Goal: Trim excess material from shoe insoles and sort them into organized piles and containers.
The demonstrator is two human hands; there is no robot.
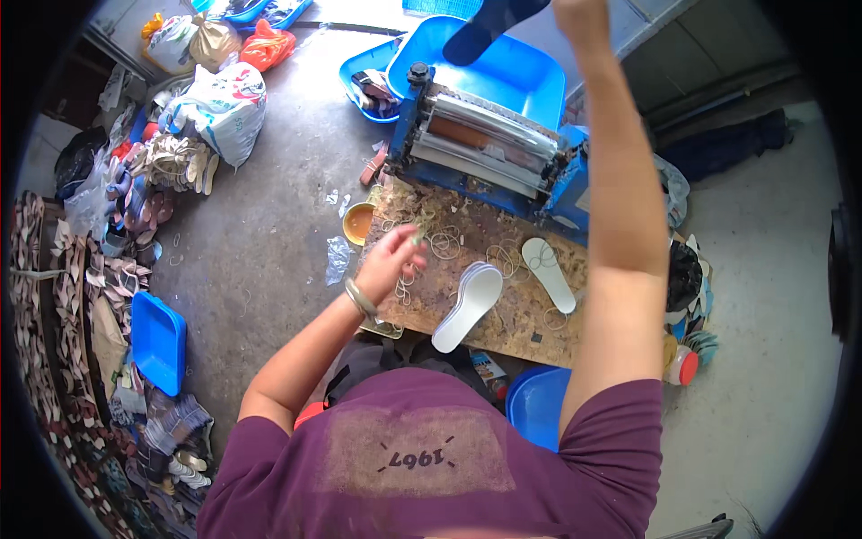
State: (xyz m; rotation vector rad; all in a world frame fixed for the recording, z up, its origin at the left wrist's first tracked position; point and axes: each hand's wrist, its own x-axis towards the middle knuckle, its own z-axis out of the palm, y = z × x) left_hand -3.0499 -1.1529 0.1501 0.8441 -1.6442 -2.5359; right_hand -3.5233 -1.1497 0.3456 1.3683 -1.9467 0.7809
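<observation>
My left hand [391,263], wearing a pale bangle on the wrist, is over the left part of the worn wooden table [386,310]. Its fingers are bent together, with a pale rubber band [419,234] at the fingertips. My right arm stretches far forward, and my right hand [582,22] is cut off by the top edge. A dark blue shoe insole [485,31] extends from it over a large blue basin [530,79]; the grip itself is partly out of view. A stack of white insoles [469,305] lies near the table's front edge, with a single white insole [549,274] to its right.
A blue roller machine [485,144] stands across the table's far side. Loose rubber bands [445,242] lie around the insoles. Left of the table is an orange-brown bowl [358,224]. Bags, shoe parts and a blue tray [159,343] fill the left floor. A red-lidded jar [684,366] is at right.
</observation>
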